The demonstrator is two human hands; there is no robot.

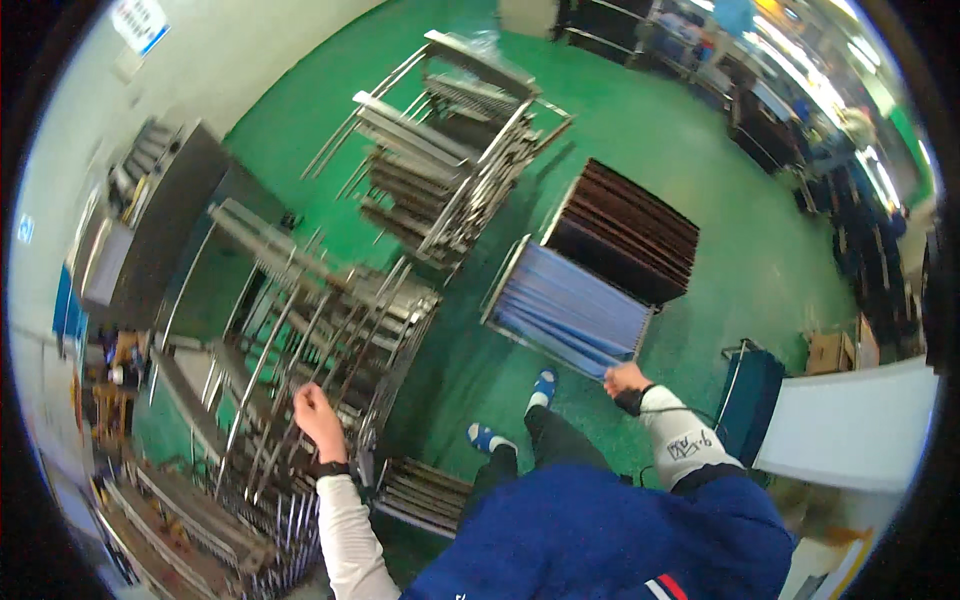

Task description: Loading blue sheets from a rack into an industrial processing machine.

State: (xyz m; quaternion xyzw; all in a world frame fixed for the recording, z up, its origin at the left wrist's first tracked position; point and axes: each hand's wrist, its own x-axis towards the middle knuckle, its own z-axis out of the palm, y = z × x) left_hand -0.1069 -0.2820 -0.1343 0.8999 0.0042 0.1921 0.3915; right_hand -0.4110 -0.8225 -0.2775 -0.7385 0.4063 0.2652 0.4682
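From where I stand, the blue rack (575,305) sits on the green floor (450,390) just ahead of the slippers (545,380), its near right corner in the closed right hand (626,378); the left hand (315,412) is curled, seemingly empty. A hard tug on that one corner could swing it into the slippers or scrape the adjoining brown rack (628,222). Its long axis slants from far left to near right.

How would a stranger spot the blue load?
On the green floor, look just beyond the person's blue slippers. There, in a metal frame, sits the ridged load, near corner at the right hand; its blue sets it apart from the dark brown load beyond.
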